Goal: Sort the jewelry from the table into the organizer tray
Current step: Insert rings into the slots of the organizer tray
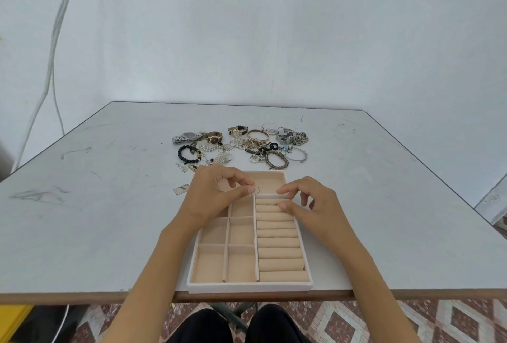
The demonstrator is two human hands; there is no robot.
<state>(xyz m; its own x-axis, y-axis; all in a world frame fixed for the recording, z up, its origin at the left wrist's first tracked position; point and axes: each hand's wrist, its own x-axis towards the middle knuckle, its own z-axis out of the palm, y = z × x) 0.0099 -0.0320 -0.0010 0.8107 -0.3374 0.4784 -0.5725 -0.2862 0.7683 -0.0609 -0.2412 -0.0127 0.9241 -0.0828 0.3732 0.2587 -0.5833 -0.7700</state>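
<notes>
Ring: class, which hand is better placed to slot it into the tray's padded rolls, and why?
Left. The left hand pinches the ring right beside the top of the rolls. The right hand seems to hold nothing, its fingertips at the top rolls.

Head view: looks forward-down, close over table [109, 233].

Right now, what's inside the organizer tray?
Bare compartments and padded rolls; nothing clearly in them. The left hand, holding a ring, and right hand cover the tray's far end.
</notes>
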